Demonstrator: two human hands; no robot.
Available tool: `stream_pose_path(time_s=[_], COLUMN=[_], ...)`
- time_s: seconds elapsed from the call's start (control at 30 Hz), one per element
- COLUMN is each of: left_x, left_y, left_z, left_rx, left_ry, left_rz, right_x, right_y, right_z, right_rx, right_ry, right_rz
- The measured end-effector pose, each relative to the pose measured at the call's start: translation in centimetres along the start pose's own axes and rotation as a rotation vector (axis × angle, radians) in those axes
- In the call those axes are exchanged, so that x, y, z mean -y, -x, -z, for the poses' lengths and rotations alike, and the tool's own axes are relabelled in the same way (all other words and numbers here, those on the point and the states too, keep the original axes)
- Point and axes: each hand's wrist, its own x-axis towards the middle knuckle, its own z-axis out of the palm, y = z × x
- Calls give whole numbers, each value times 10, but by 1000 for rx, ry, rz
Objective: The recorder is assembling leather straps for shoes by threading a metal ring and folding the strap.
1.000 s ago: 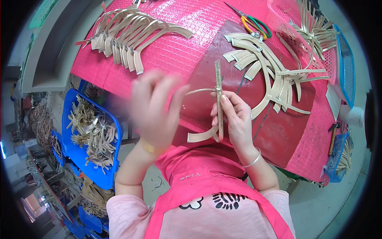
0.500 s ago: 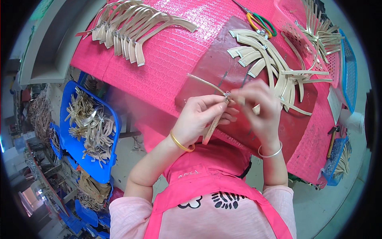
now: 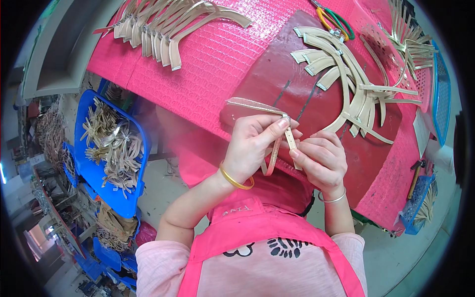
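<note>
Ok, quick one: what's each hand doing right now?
Left hand: closed, pinching the beige strap near its buckle end.
Right hand: closed, fingers gripping the same strap lower down.

Pink textured mat point(image 3: 208, 64) covers the worktable, w/ a dark red board point(image 3: 297, 94) laid on its right half. Row of beige curved straps point(image 3: 163, 24) lies at top left of the mat; another fanned bunch of beige straps point(image 3: 346, 84) sits on the board. Scissors w/ yellow & green handles point(image 3: 336, 22) near the top edge. Blue crate point(image 3: 91, 163) on the left, below table level, full of strap pieces. Blue basket point(image 3: 442, 94) at far right.
</note>
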Motion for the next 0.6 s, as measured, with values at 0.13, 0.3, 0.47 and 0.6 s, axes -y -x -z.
stream_pose_path(time_s=[0.13, 0.3, 0.47, 0.6], left_x=[2, -5, -4, -4], left_y=[1, 6, 17, 11], left_z=[2, -2, 2, 12], left_rx=[18, 28, 80, 8], left_ry=[-33, -190, -400, -408], left_rz=[4, 18, -107, -44], right_x=[3, 7, 5, 10], right_y=[0, -1, -26, -24], right_z=[4, 5, -11, -19], right_rx=[38, -43, -231, -234], right_ry=[-10, -203, -902, -789], right_rz=[5, -265, -1087, -1055])
